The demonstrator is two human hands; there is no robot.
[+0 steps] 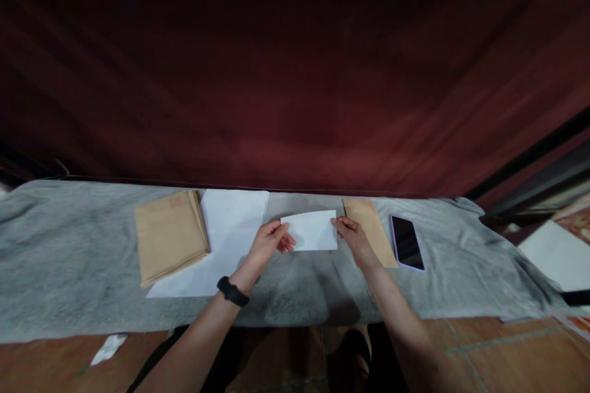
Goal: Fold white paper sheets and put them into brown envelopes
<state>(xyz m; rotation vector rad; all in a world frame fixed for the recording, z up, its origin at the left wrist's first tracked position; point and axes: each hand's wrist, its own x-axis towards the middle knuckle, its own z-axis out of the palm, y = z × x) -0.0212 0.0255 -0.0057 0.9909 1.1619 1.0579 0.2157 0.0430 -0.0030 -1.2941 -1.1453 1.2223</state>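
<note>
A folded white sheet of paper (313, 230) is held just above the grey cloth (69, 258) between both hands. My left hand (270, 242), with a black watch on the wrist, pinches its left edge. My right hand (353, 236) pinches its right edge. Directly to the right of my right hand lies a single brown envelope (375, 227). Flat white sheets (225, 239) lie left of my left hand.
A stack of brown envelopes (168, 233) rests on the white sheets at the left. A phone with a dark screen (406, 242) lies right of the single envelope. A dark red curtain hangs behind the table. White paper (553, 255) sits at the far right.
</note>
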